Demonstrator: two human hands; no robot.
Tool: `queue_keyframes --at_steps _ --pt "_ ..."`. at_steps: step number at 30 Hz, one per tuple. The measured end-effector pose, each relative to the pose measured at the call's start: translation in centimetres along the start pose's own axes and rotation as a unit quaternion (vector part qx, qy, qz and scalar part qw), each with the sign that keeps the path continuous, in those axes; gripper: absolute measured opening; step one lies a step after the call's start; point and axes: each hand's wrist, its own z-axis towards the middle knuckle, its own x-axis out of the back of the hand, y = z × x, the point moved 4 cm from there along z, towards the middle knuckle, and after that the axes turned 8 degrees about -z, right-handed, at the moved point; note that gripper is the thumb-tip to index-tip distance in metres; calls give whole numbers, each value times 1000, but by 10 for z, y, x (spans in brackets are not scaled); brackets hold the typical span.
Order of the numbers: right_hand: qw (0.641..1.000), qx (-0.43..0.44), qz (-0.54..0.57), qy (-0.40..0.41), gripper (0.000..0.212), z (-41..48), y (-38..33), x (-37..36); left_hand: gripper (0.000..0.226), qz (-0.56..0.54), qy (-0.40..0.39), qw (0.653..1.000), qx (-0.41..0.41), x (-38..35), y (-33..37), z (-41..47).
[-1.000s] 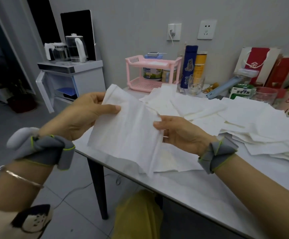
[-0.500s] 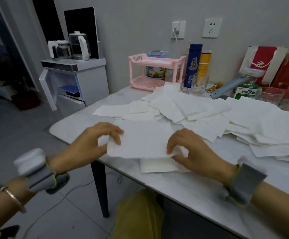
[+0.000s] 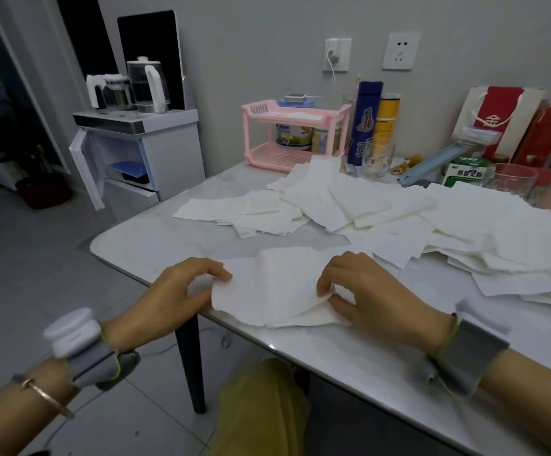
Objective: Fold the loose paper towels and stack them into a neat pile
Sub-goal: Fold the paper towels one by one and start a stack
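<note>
White paper lies over much of the pale counter (image 3: 155,235). At its near edge one towel (image 3: 274,284) lies flat between the two grips, a soft crease running down its middle. The left grip (image 3: 175,291) is clamped on the towel's left edge, thumb and curled fingers pinching it just over the counter's rim. The right grip (image 3: 372,291) pinches the towel's right edge in the same way, lifting that corner slightly. Under the lifted corner a folded sheet (image 3: 310,319) shows, touching the towel above it; how many lie there I cannot tell.

Behind and to the right, the loose sheets (image 3: 382,205) overlap in a wide, untidy spread that reaches the right side of the view.

Each wrist wears a grey band (image 3: 465,353), and the left forearm has a thin bangle (image 3: 42,394).

Along the wall stand a pink rack (image 3: 295,110), a blue flask (image 3: 366,116), a glass mug (image 3: 377,156) and a green box (image 3: 465,172). Left of the counter, a kettle (image 3: 145,85) sits on a white cabinet (image 3: 168,149).
</note>
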Motion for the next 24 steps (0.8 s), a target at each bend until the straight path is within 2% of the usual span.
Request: queue_keyframes --at_steps 3,6,8,9,11,14,17,19,22,23,24 --pt "989 -65 96 90 10 12 4 19 21 -47 64 997 -10 11 14 10" --pt "941 -148 241 188 9 35 11 45 14 -215 129 968 8 28 32 22" --pt "906 -189 320 202 10 51 14 56 15 -297 133 944 47 32 40 27" --pt "896 -204 343 191 8 59 14 59 26 -313 102 941 84 28 42 28" --pt "901 -220 345 144 4 72 13 62 51 -350 9 921 173 7 42 26" --pt "930 -218 294 43 4 89 5 63 73 -465 -71 840 272 -24 41 17" --pt "930 -233 285 -10 16 103 -2 63 84 -583 -102 748 299 -37 43 14" --pt "916 -255 310 -14 30 108 -3 64 80 -638 -107 712 274 -38 45 13" --pt "876 -308 371 -24 30 106 5 61 74 -675 -95 692 238 -34 44 11" --pt "859 -324 395 -31 23 104 8 58 68 -668 -81 699 241 -33 43 11" --pt "841 -340 420 -37 10 102 11 54 59 -642 -54 722 252 -33 40 10"
